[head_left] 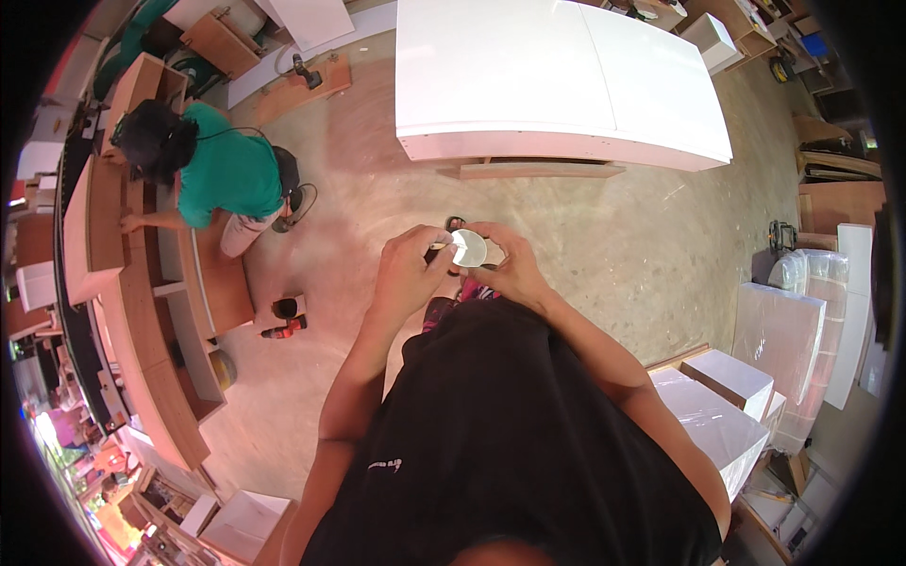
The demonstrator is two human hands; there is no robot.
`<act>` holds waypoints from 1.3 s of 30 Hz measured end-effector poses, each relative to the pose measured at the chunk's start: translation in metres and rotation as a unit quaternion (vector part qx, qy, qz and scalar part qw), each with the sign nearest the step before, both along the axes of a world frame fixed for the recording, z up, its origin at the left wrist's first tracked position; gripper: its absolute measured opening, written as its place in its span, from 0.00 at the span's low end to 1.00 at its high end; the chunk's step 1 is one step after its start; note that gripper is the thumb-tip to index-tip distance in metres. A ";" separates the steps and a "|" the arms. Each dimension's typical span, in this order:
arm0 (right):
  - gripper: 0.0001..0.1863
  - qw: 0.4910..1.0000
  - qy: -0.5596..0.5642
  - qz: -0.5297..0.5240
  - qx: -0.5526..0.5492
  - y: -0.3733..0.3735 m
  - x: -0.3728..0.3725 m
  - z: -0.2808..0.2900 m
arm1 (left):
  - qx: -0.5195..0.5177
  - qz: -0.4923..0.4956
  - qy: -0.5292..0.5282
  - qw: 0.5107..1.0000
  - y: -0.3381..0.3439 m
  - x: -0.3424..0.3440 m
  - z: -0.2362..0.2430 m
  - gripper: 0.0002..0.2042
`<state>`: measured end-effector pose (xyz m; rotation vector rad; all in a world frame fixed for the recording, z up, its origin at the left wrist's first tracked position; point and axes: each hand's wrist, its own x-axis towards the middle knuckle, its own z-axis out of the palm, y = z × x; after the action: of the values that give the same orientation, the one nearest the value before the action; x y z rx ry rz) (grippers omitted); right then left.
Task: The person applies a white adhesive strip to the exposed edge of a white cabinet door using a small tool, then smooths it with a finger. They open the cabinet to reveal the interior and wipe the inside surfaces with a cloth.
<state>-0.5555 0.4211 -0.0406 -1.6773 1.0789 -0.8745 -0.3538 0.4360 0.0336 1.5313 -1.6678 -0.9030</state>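
In front of my body I hold up a small, round, whitish thing (475, 249), perhaps a roll or a cup; its exact kind cannot be made out. My right hand (514, 267) curls round its right side, thumb below and fingers above. At its left edge, a bright white part meets the pinched fingers of my left hand (408, 269). A thin yellowish bit shows between those left fingers, too small to name. Below the hands are a sandal (456, 224) and patterned cloth at my legs.
Ahead stands a large white cabinet (510, 75) above a wooden board (538, 171). At left, a person in a green shirt (226, 170) bends over a long wooden cabinet frame (142, 330). A red drill (285, 327) lies on the floor; wrapped white panels (779, 330) stand at right.
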 end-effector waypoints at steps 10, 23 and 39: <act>0.30 0.997 0.044 0.022 -0.054 0.054 -0.057 0.026 | -0.056 0.014 -0.113 0.992 0.064 -0.064 0.004 0.07; 0.30 0.999 0.002 -0.026 0.018 0.025 -0.248 0.023 | -0.010 -0.032 -0.014 0.999 0.017 -0.253 0.005 0.10; 0.31 0.998 -0.010 -0.056 0.030 -0.033 -0.438 0.024 | -0.081 -0.070 -0.054 0.993 -0.051 -0.448 0.013 0.08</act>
<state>-0.9938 0.3882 -0.0162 -1.5667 1.1834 -0.9198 -0.8022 0.3849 0.0468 1.3879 -1.8975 -0.7471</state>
